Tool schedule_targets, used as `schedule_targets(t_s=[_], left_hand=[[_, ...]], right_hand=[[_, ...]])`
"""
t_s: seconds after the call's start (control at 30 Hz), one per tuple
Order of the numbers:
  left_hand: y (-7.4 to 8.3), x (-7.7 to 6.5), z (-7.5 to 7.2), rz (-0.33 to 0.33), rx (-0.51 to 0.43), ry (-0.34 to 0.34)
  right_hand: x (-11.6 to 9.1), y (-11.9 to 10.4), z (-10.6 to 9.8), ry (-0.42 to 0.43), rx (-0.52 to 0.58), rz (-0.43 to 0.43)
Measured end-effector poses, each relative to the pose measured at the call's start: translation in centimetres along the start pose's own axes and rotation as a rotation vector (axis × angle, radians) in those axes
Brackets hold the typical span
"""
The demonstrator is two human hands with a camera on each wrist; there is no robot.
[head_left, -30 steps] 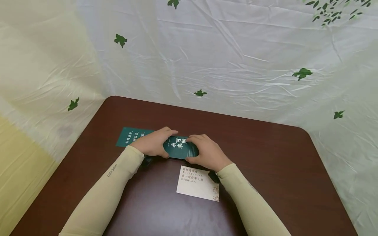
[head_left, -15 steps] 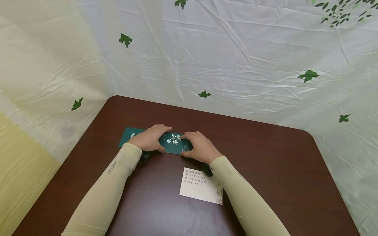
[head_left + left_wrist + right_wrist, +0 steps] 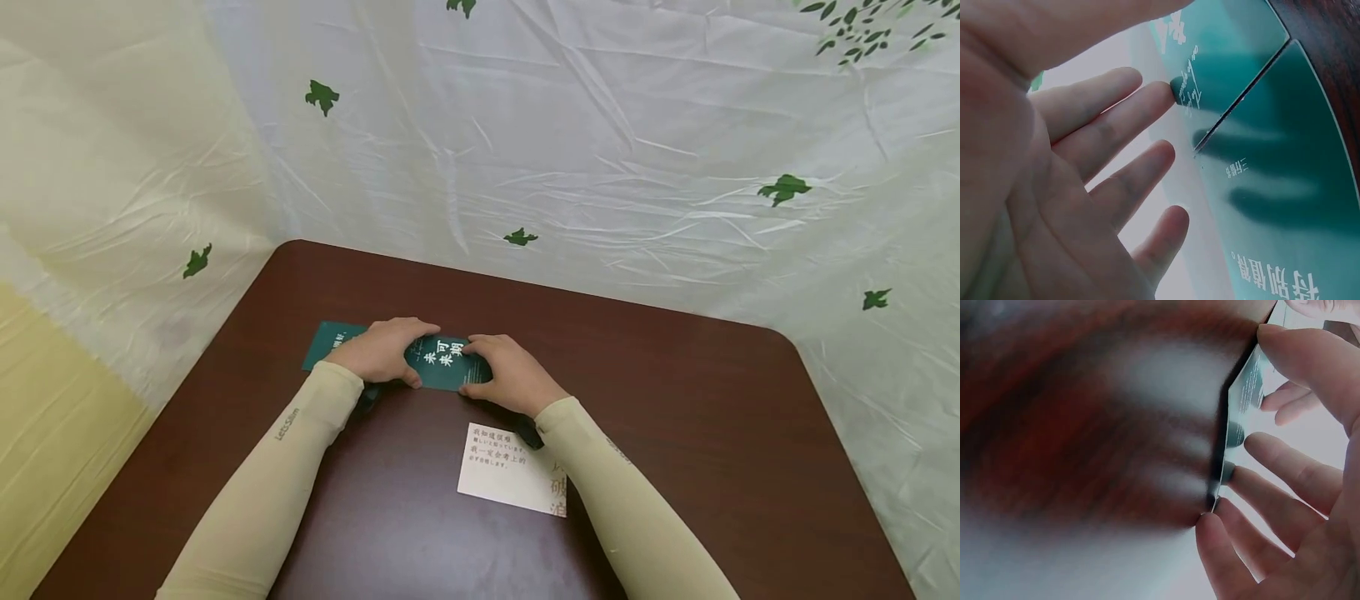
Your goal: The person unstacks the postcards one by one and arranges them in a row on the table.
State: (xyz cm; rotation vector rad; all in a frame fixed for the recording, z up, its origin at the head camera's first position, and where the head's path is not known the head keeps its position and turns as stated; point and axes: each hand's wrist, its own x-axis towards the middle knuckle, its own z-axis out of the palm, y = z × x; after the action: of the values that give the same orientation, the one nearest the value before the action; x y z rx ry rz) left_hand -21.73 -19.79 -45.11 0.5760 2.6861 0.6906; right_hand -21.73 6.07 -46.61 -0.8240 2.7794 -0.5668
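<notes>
Two dark green cards with white characters lie end to end on the table. My left hand spans the left card and the seam, covering part of both. In the left wrist view its fingers are nearly straight, one fingertip touching near the printed script; a thin gap line parts the cards. Around the right end of the right card is my right hand, thumb at the near edge and fingers toward the far side. In the right wrist view the fingers are extended, with tips at the card's edge.
Nearer me on the brown table lies a cream card with printed characters, partly under my right forearm. Dark devices are worn at both wrists. A pale cloth with green leaf shapes hangs behind and beside the table.
Over the first half second both hands and the right green card shifted left, closing up to the left card. Since then hands and cards have barely moved; the view shifted slightly.
</notes>
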Motion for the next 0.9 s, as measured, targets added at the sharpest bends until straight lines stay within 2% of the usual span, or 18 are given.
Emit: schedule_targets(t_s=[0.1,0.3,0.53,0.73,0.9], left_hand=[[0.3,-0.1,-0.1,0.01,0.01,0.006],[0.7,-0.9,-0.3,-0.021,0.036,-0.015],[1.1,-0.8,-0.7,-0.025,0.048,0.013],[1.2,-1.1,-0.5,-0.057,0.038,0.0],[1.4,-0.9,0.0,-0.033,0.039,0.013]], right_hand=[[-0.1,-0.1,0.0,0.012,-0.009,0.001],[-0.4,-0.6,0.6,-0.011,-0.045,-0.016],[-0.3,-1.2,0.0,0.025,-0.097,-0.026],[-0.9,-1.4,0.2,0.01,-0.059,-0.038],[-2.1,-0.8,0.2,0.029,-0.015,-0.02]])
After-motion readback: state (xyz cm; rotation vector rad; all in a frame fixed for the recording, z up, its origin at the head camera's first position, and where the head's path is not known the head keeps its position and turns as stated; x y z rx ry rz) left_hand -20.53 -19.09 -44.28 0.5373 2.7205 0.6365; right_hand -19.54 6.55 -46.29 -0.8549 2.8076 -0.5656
